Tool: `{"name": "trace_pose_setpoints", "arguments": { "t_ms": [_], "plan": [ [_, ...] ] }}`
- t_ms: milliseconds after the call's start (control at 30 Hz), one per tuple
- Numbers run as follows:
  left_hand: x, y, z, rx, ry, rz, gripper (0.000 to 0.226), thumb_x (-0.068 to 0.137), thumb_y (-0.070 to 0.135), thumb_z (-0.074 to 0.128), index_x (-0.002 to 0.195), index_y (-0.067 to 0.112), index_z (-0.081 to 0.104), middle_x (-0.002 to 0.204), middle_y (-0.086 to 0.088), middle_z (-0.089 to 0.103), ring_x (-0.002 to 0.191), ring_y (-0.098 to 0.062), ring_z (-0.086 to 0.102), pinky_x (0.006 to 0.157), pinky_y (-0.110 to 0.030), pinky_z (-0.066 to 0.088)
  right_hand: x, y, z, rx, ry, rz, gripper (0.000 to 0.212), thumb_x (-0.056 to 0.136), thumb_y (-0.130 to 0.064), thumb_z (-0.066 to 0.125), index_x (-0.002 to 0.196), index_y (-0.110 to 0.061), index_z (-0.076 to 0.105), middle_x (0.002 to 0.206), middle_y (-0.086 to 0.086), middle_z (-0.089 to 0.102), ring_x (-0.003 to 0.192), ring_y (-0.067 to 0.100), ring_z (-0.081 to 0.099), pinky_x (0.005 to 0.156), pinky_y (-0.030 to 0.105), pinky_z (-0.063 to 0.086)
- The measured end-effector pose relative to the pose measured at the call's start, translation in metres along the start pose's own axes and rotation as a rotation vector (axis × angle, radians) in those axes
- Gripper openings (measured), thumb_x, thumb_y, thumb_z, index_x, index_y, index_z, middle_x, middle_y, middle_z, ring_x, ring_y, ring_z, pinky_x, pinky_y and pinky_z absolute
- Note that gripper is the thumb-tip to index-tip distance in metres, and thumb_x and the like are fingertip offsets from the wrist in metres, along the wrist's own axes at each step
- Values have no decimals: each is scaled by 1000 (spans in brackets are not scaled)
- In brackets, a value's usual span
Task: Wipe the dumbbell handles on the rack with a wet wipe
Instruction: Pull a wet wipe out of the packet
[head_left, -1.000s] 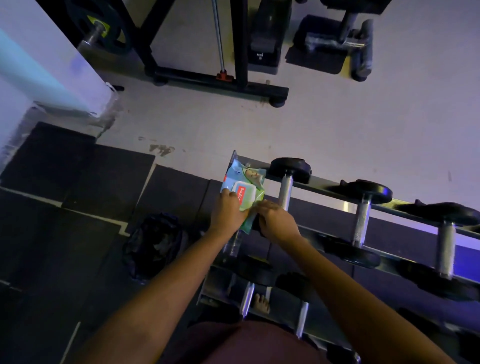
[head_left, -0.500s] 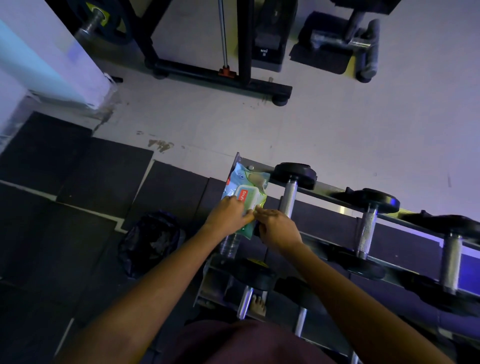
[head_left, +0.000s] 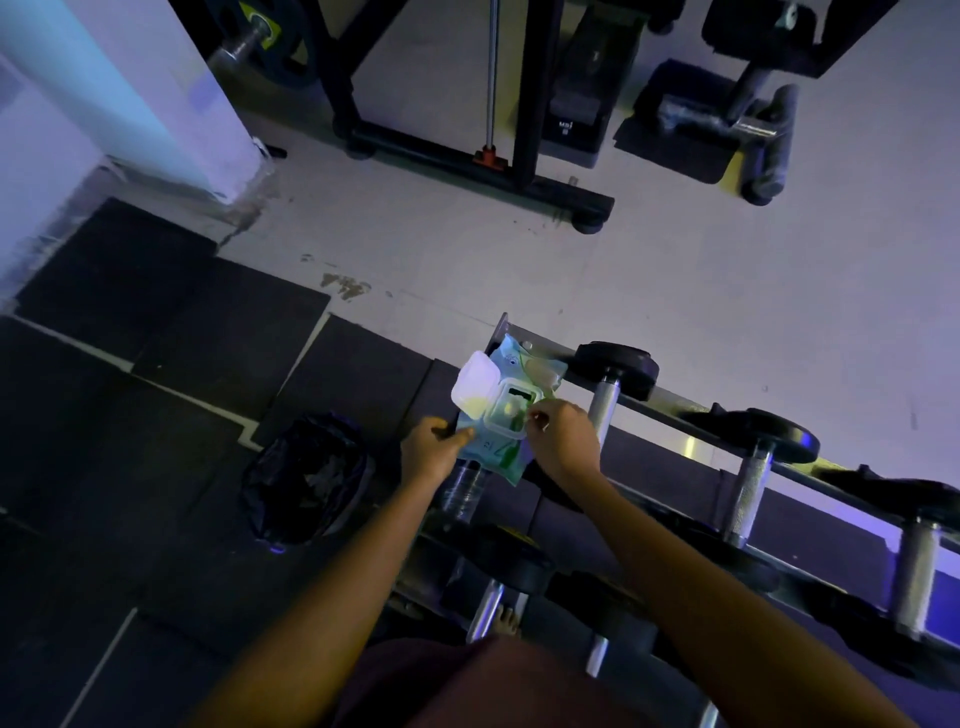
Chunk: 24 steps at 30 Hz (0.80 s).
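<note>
A green and white wet wipe pack (head_left: 511, 400) lies on the left end of the dumbbell rack (head_left: 691, 410), its white lid (head_left: 475, 384) flipped open to the left. My left hand (head_left: 428, 452) holds the pack's near left edge. My right hand (head_left: 558, 436) sits at the pack's opening, fingers curled and pinching at the wipe there. Dumbbells with silver handles rest across the top rail: one (head_left: 605, 400) just right of the pack, another (head_left: 750, 488) further right, a third (head_left: 917, 571) at the frame's right. More dumbbells (head_left: 488, 608) lie on the lower shelf.
A black bin bag (head_left: 306, 478) stands on the dark floor mats left of the rack. A clear plastic bottle (head_left: 462, 491) sits under the pack. Black gym machine frames (head_left: 478, 171) and a pillar (head_left: 140, 88) stand on the pale floor beyond.
The pack's lid, closed before, now stands flipped open. My right hand has moved onto the opening, and my left hand has slid to the pack's near left edge.
</note>
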<state>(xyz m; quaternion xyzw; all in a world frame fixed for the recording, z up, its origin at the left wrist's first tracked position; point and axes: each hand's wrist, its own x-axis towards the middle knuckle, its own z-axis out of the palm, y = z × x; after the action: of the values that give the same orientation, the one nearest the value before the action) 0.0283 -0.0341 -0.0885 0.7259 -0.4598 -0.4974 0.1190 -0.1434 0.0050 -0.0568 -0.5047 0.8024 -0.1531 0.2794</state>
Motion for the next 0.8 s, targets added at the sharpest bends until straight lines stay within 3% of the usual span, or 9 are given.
{"name": "trace_pose_setpoints", "arguments": {
  "t_ms": [100,200,267,433,533,667,800],
  "plan": [
    [1,-9,4,-47,26,-7,43,73,37,83,94,10,56,94,-11,65,86,-28,65,74,-43,58,14,-13,8,-31,-94,-21,25,87,-11,50,63,-13,57,73,8,61,61,22,57,47,21,33],
    [3,-10,6,-5,7,58,35,78,31,80,71,10,52,71,-5,59,69,-22,58,61,-29,48,21,-21,14,-119,-149,10,22,88,-14,45,69,-10,54,80,11,57,68,26,55,57,28,37],
    [4,-10,6,65,-4,106,46,82,32,76,55,13,44,59,-5,52,58,-17,49,55,-26,39,24,-24,17,-170,-146,2,19,90,-14,45,75,-6,56,79,10,51,70,25,50,62,30,39],
    [5,-11,8,99,1,120,54,84,31,73,49,14,36,50,-1,42,47,-11,37,45,-27,29,30,-24,20,-128,-138,86,20,92,-12,43,74,-8,51,80,12,55,68,25,51,55,26,35],
    [8,-14,11,82,15,102,52,83,33,74,49,14,40,54,-7,51,54,-18,46,52,-30,37,34,-26,22,-244,-143,53,20,94,-12,44,94,-3,62,94,15,63,87,30,61,64,29,41],
    [9,-14,12,81,26,94,51,82,35,75,48,14,42,63,-19,63,58,-23,56,59,-39,49,40,-31,21,-528,-227,-115,29,93,-19,45,116,-5,57,117,14,59,111,31,54,90,41,44],
    [11,-15,12,65,8,84,49,81,33,76,51,11,44,59,-13,57,56,-19,51,54,-30,42,42,-28,23,-593,-302,-123,40,95,-28,42,127,-4,46,130,16,49,123,34,44,97,48,39]
  ]
}}
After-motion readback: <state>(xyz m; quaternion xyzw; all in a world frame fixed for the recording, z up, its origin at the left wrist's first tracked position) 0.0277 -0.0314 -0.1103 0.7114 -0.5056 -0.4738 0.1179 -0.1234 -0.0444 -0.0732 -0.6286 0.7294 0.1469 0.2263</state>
